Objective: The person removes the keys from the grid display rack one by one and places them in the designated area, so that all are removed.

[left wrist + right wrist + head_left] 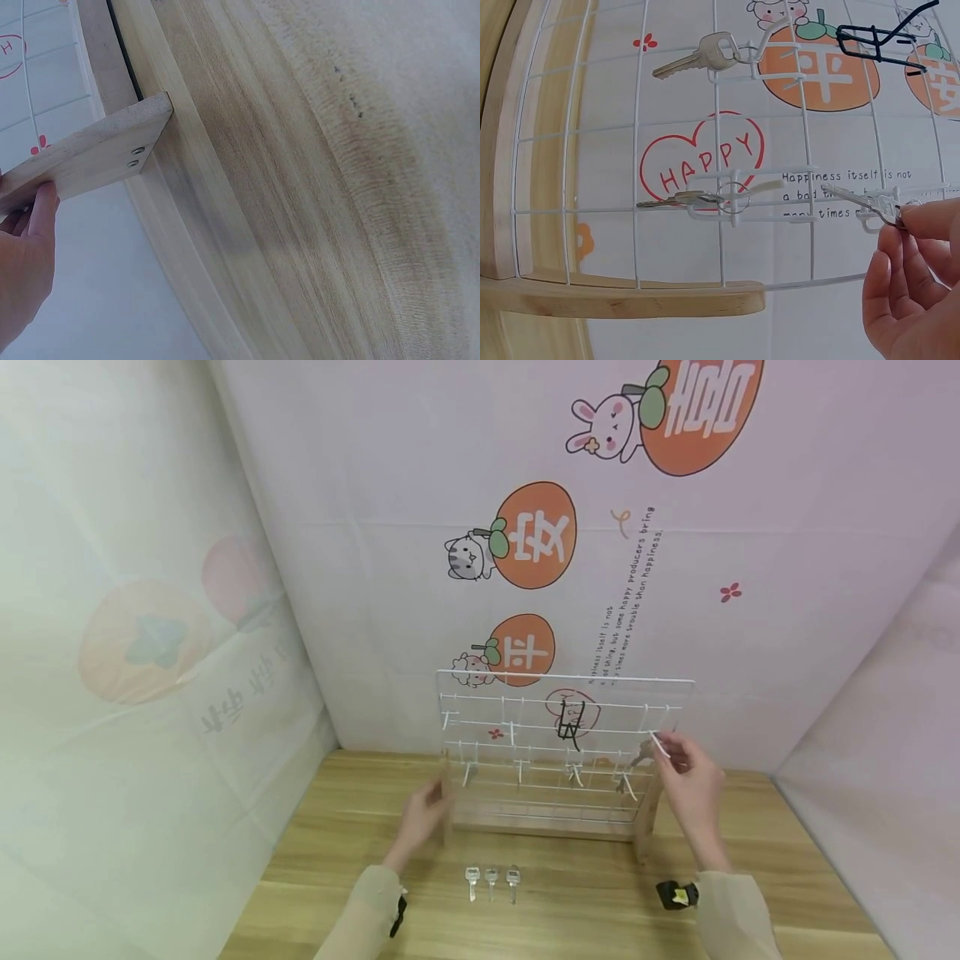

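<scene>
My right hand [692,781] is at the upper right of a white wire grid rack [566,677], pinching a silver key [866,201] between thumb and fingers beside a white hook [660,745]. Part of a ring shows at the key's head. In the right wrist view, one key [718,51] and another key [686,197] hang by rings on white hooks. At the rack's left end, my left hand [423,814] grips the wooden side board [112,150] of the stand; some of its fingers are hidden behind the board.
Three loose keys [491,875] lie in a row on the wooden table [570,902] before the rack. A black hook [570,722] hangs on the upper grid among several white hooks. Printed cloth [375,568] stands behind and at both sides.
</scene>
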Motion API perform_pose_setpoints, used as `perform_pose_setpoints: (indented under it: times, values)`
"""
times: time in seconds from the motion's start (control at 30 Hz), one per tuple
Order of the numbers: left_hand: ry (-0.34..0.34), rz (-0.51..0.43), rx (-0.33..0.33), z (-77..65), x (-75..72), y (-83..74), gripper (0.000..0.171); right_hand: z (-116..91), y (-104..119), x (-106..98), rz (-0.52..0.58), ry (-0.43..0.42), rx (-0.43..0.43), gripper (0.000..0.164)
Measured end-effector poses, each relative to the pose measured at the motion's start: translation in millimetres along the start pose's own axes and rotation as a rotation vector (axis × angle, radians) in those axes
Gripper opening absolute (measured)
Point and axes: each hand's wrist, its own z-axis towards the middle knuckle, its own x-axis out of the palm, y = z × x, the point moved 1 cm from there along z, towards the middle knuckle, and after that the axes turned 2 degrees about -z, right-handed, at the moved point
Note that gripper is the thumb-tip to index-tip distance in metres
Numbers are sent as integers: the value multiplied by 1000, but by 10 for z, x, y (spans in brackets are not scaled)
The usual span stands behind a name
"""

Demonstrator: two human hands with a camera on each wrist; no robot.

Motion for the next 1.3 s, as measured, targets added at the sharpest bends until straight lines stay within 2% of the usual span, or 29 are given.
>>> perform_pose_setpoints:
  times: [0.33,0.53,0.73,0.9,1.03,1.1,1.2,1.3]
  values:
    - [27,5,-14,-10,-19,-23,54,-42,-2,-49,-6,7,-4,18]
    - [23,8,-23,-2,-17,-13,54,-68,-28,-88,-49,2,9,14]
    - [13,2,-21,-7,-11,-35,54,-68,-26,-137,-28,-15,-6,10]
    - [3,-5,-14,-51,-15,-178,51,-81,-15,-166,-32,-15,2,9]
    - [20,-12,-9,-104,-55,-347,50,-105,10,-197,-32,-16,3,8]
    - [27,-3,-3,-116,-67,-377,50,-118,24,-212,-31,-16,3,8]
    - [16,-6,0,-107,-51,-334,50,-138,51,-237,-26,-17,-1,8]
    - [0,2,1,-69,-16,-213,50,-158,75,-260,-18,-16,-9,7]
